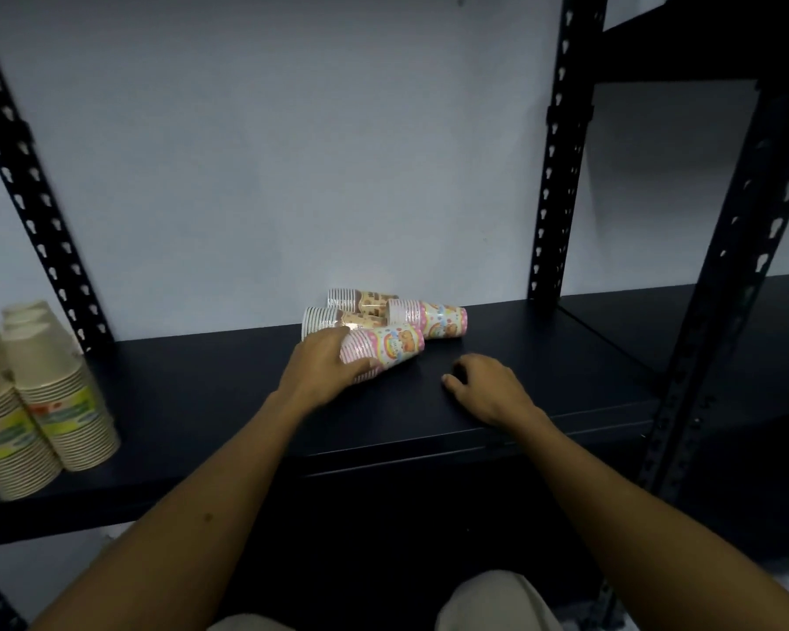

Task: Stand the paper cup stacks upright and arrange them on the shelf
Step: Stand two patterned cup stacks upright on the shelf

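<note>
Several paper cup stacks lie on their sides in the middle of the black shelf (543,357). My left hand (324,362) grips the rim end of the nearest pink patterned stack (392,346), which lies flat. A second pink stack (429,317) lies behind it to the right. Two brown patterned stacks (333,317) (361,299) lie further back near the wall. My right hand (483,387) rests on the shelf to the right of the stacks, fingers curled, holding nothing.
Two upright cream and green cup stacks (60,403) stand at the shelf's left end. Black perforated uprights (559,175) rise at the left and right of the bay. Another shelf bay (702,321) continues to the right. A pale wall backs the shelf.
</note>
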`<state>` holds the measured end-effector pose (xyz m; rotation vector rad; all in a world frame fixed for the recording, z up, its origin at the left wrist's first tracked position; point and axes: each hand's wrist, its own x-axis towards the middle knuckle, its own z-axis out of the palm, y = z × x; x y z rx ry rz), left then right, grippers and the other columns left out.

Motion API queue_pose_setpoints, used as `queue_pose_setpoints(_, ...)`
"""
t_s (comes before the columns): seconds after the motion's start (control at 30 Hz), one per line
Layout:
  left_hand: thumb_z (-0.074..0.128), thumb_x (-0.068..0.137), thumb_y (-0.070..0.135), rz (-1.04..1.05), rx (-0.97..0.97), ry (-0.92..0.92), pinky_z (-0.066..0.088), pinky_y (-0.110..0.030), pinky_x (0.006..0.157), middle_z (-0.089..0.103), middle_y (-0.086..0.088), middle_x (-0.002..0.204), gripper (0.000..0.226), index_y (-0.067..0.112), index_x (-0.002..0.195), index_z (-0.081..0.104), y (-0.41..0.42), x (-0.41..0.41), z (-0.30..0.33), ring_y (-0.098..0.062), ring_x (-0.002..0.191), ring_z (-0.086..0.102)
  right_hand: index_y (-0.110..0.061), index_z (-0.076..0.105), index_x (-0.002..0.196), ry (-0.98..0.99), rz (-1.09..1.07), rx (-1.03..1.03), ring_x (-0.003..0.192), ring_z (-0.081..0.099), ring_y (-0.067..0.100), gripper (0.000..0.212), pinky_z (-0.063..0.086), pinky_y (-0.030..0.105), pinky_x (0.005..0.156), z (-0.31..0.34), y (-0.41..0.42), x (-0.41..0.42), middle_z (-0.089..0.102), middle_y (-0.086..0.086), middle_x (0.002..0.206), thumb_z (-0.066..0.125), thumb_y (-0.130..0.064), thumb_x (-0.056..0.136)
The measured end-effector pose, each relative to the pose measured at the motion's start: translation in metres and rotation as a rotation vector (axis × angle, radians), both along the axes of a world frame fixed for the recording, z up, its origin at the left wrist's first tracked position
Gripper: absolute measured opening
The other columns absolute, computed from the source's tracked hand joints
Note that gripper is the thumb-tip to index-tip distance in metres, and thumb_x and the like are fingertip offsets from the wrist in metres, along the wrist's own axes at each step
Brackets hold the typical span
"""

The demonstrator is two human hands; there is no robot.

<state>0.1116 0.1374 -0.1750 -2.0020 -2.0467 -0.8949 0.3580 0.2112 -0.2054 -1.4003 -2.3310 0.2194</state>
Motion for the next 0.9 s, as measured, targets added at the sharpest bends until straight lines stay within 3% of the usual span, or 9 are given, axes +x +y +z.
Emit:
queue_pose_setpoints(0.23,0.076,0.076,0.038,0.095,0.262,-0.432,0.044,-0.026,0.071,0.066,-0.002,0.104,0.051,0.011,0.116,0.060,-0.033,-0.002,-0.025,-0.016,0.089,0.060,-0.016,0.057,0.086,-0.015,-0.003,0.013,0.084,0.056,0.023,0.032,0.045,0.036,0.074,-0.001,-0.001,-0.001,0.061,0.004,0.093,0.047,-0.046,0.092)
queue_pose_setpoints(0.5,0.082,0.061,0.042,0.200,0.037,-0.471,0.046,-0.028,0.079,0.062,-0.004,0.111,0.066,0.018,0.116,0.055,-0.032,-0.029,-0.025,-0.020,0.104,0.057,-0.015,0.056,0.090,-0.059,0.002,0.020,0.085,0.055,0.021,0.031,0.046,0.038,0.075,-0.002,0.001,-0.004,0.059,0.004,0.096,0.044,-0.044,0.094)
queue_pose_setpoints(0.67,0.087,0.062,0.035,0.266,0.007,-0.556,0.044,-0.028,0.080,0.058,-0.009,0.116,0.069,0.012,0.116,0.052,-0.027,-0.036,-0.025,-0.022,0.106,0.057,-0.013,0.055,0.088,-0.092,-0.008,0.024,0.083,0.056,0.022,0.027,0.049,0.039,0.074,0.001,0.001,-0.011,0.060,0.007,0.097,0.045,-0.038,0.094)
queue_pose_setpoints(0.73,0.086,0.065,0.032,0.265,-0.001,-0.579,0.044,-0.026,0.078,0.060,-0.008,0.119,0.068,0.010,0.117,0.049,-0.027,-0.039,-0.022,-0.022,0.107,0.058,-0.011,0.058,0.099,-0.023,0.038,0.024,0.089,0.058,0.023,0.022,0.051,0.042,0.079,0.002,0.000,-0.021,0.062,0.007,0.105,0.050,-0.031,0.093)
queue_pose_setpoints(0.83,0.084,0.069,0.028,0.273,-0.004,-0.651,0.044,-0.026,0.079,0.061,-0.007,0.122,0.065,0.011,0.118,0.046,-0.031,-0.047,-0.020,-0.023,0.108,0.060,-0.011,0.054,0.126,0.080,0.163,0.065,0.109,0.057,0.024,0.039,0.049,0.041,0.090,0.002,-0.001,-0.049,0.058,0.006,0.125,0.058,-0.027,0.090)
queue_pose_setpoints(0.9,0.084,0.068,0.029,0.286,0.023,-0.683,0.045,-0.026,0.080,0.062,-0.007,0.122,0.065,0.012,0.118,0.046,-0.034,-0.053,-0.022,-0.022,0.107,0.061,-0.013,0.052,0.129,0.094,0.248,0.107,0.114,0.056,0.024,0.042,0.048,0.039,0.092,0.004,0.002,-0.071,0.058,0.006,0.128,0.059,-0.024,0.089)
